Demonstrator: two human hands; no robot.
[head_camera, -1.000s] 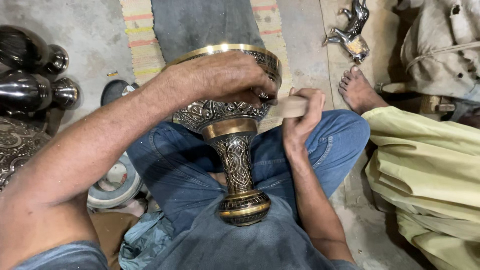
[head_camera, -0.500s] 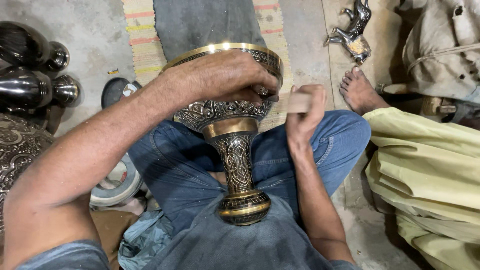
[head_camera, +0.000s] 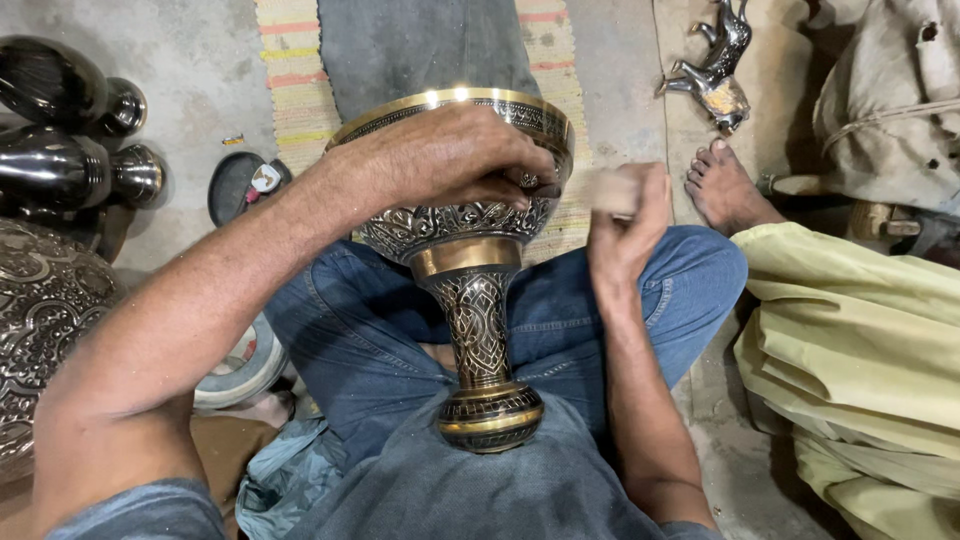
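A tall engraved metal vase (head_camera: 475, 300), dark with brass bands, lies across my lap with its foot against my belly and its wide mouth pointing away. My left hand (head_camera: 450, 160) rests over the vase's bowl near the rim, fingers curled and pinched against the engraved surface; any small tool in them is hidden. My right hand (head_camera: 625, 225) is closed around a light wooden handle (head_camera: 612, 190), blurred, just right of the bowl.
Dark polished vases (head_camera: 60, 130) lie at the left, above an engraved metal piece (head_camera: 40, 320). A striped mat (head_camera: 290, 60) lies ahead. A metal horse figure (head_camera: 715, 60) stands at the upper right. Another person's bare foot (head_camera: 725, 190) and yellow-clad leg (head_camera: 850, 340) are at my right.
My right hand with the wooden handle has swung a little to the right and up, away from the bowl, and is now blurred. The left hand stays on the vase.
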